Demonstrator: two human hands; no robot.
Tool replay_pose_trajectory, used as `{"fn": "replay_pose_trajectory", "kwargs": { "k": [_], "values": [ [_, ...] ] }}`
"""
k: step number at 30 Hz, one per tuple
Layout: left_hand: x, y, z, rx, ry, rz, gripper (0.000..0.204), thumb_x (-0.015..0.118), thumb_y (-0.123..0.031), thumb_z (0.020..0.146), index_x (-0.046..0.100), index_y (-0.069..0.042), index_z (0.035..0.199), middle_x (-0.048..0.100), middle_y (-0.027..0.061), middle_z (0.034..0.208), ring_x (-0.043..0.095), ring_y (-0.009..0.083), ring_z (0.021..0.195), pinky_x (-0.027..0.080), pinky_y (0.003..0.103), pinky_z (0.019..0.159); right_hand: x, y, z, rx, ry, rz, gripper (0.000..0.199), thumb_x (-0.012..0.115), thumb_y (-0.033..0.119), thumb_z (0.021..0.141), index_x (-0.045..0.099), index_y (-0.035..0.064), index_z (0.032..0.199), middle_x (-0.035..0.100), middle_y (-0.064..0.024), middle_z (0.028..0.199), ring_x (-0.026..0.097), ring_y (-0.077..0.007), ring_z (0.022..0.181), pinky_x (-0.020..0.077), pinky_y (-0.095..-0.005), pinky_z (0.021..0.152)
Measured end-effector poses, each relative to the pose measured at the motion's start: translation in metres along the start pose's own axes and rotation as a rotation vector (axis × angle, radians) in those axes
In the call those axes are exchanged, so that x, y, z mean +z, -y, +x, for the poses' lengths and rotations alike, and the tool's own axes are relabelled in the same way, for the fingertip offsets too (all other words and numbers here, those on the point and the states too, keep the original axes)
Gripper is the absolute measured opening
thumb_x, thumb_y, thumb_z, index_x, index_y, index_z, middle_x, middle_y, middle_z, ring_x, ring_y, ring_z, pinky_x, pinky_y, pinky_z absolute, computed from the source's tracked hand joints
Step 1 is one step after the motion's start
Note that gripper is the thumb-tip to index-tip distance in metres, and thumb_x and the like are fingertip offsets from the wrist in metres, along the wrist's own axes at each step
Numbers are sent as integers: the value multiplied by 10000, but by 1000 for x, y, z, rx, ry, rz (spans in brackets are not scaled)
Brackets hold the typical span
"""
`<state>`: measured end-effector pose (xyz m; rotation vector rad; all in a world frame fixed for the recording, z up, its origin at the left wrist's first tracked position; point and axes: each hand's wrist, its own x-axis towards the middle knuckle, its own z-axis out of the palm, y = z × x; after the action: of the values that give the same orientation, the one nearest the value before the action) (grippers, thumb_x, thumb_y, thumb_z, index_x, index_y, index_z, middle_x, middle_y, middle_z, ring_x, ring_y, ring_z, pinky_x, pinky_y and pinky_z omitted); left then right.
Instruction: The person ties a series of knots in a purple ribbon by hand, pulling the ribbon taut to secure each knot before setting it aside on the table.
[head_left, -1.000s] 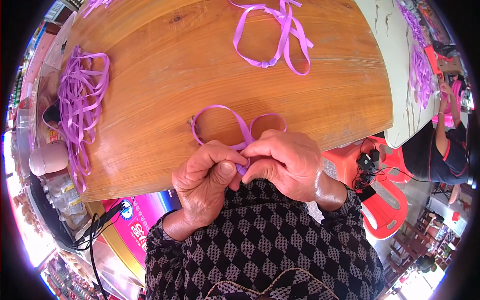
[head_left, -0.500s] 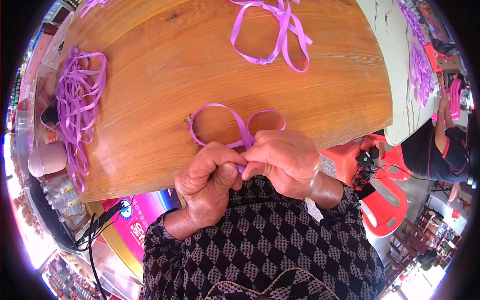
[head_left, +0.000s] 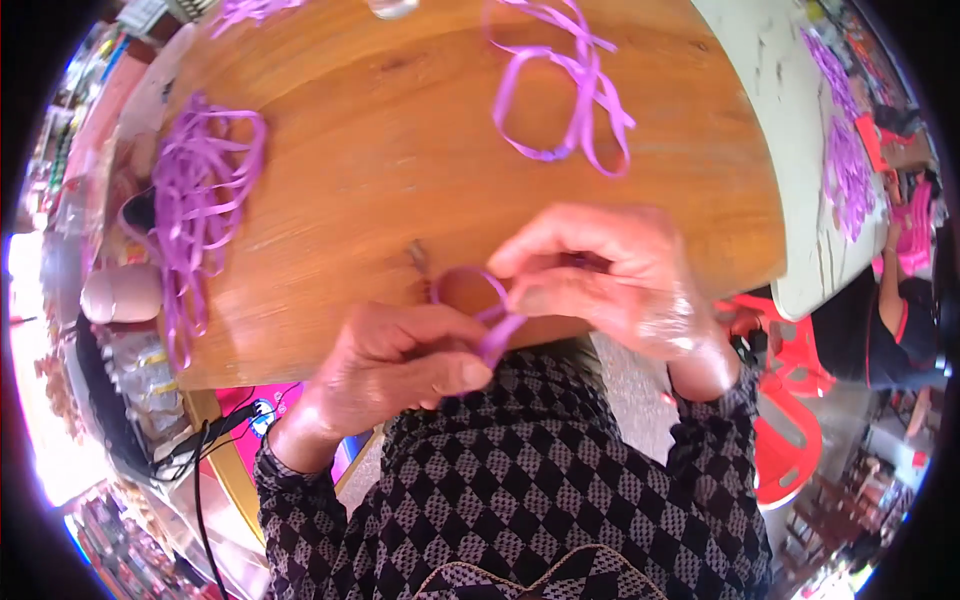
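A narrow purple ribbon (head_left: 501,334) runs between my two hands, just over the near edge of the wooden table. My left hand (head_left: 395,368) pinches it between thumb and forefinger. Higher and to the right, my right hand (head_left: 615,280) has its fingers curled around the ribbon at the thumb; motion smears the fingertips a little. From the pinched part a small loop rises and curves above the table edge. Whether a knot lies in the ribbon is hidden by my fingers.
On the wooden table (head_left: 350,180), a looped purple ribbon (head_left: 560,155) lies far right and a heap of ribbons (head_left: 200,190) left. More ribbons (head_left: 848,180) lie on the white table at right. Red stools (head_left: 785,450) and another person (head_left: 870,325) are beyond.
My hands have moved apart, the right one up and rightward, the left one down and leftward. The ribbon's wide loops have shrunk to one small loop. The view has shifted slightly.
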<state>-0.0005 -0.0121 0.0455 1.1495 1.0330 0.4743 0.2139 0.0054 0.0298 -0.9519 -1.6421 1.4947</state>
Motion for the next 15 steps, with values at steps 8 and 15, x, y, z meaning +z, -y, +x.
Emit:
{"fn": "replay_pose_trajectory", "kwargs": {
  "k": [8, 15],
  "values": [
    [-112, -46, -6, 343, -422, -450, 208, 550, -228, 859, 557, -22, 834, 528, 22, 578, 482, 91, 445, 374, 211, 379, -23, -6, -5, -136, -369, -303, 279, 655, 38, 746, 589, -11, 1013, 603, -56, 860, 558, -106, 761, 449, -219, 704],
    [-269, -86, 19, 633, -588, -243, 150, 516, -158, 872, 569, -18, 852, 571, 64, 731, 550, 173, 631, 478, 272, 568, -52, -23, -32, 30, -535, -178, 211, 583, 65, 809, 591, -27, 998, 617, -72, 849, 569, -119, 784, 448, -228, 725]
  ]
}}
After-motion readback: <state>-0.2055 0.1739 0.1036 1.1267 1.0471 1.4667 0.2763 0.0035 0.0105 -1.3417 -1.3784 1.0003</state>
